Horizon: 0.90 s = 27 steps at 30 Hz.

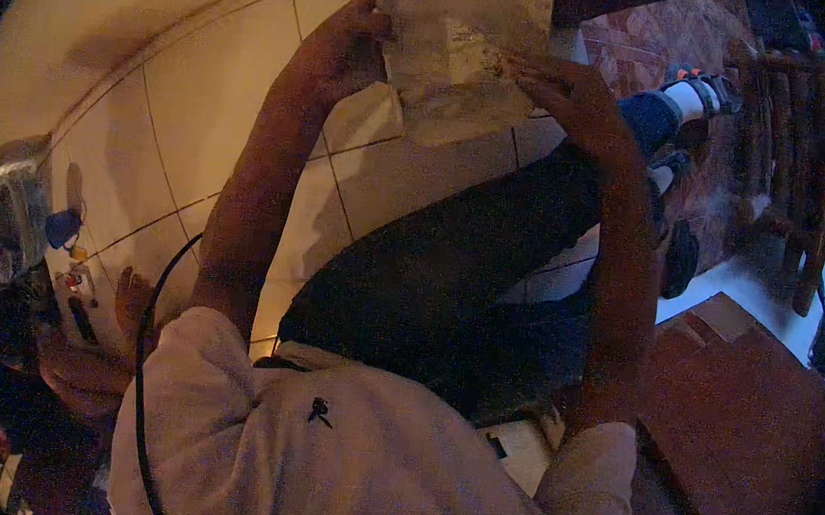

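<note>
A flat, grey-brown panel with a worn surface stands or leans at the top middle, its upper end cut off by the picture edge. It could be one face of a box; I cannot tell. A crinkled pale patch shows on its face. Along the left edge of the panel, my left hand is closed, its fingertips partly in shadow. From the other side my right hand reaches over the panel's face, fingers stretched toward the pale patch and touching near it. The dim light blurs the fingers.
Light floor tiles surround my dark trousers. Another person's hand shows at the left, near small items on the floor. A foot in a sandal is at the upper right, beside a wooden rack. A reddish-brown surface lies lower right.
</note>
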{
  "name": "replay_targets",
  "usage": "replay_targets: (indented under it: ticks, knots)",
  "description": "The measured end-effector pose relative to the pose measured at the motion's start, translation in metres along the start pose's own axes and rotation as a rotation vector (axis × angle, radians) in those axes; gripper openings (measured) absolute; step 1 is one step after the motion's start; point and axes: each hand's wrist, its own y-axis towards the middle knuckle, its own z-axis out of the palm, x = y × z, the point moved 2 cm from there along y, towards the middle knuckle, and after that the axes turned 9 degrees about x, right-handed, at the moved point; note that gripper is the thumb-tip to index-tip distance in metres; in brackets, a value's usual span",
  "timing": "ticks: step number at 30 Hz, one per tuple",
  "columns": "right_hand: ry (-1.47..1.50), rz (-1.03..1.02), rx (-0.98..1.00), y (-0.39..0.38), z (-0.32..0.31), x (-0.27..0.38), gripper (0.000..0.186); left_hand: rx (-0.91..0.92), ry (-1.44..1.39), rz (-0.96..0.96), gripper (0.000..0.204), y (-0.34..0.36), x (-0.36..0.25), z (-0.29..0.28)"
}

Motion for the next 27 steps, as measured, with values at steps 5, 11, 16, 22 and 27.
replay_targets:
  ticks: [5,11,16,22,27]
  knots:
    - [0.012,-0.037,0.165,0.013,0.002,0.002,0.033,-0.034,-0.008,-0.026,0.055,0.011,0.002,0.003]
    - [0.226,-0.088,0.156,0.015,0.034,0.008,0.030,-0.070,0.063,0.026,0.049,0.017,0.010,-0.002]
    - [0.254,0.131,0.243,0.011,0.042,0.003,0.032,-0.129,0.183,0.033,0.045,0.017,0.021,-0.008]
    - [0.289,0.053,0.328,0.013,0.044,-0.002,0.040,-0.208,0.123,0.011,0.046,0.014,0.024,-0.012]
    - [0.396,0.093,0.296,0.005,0.048,-0.004,0.040,-0.325,0.269,-0.057,0.044,0.004,0.014,0.002]
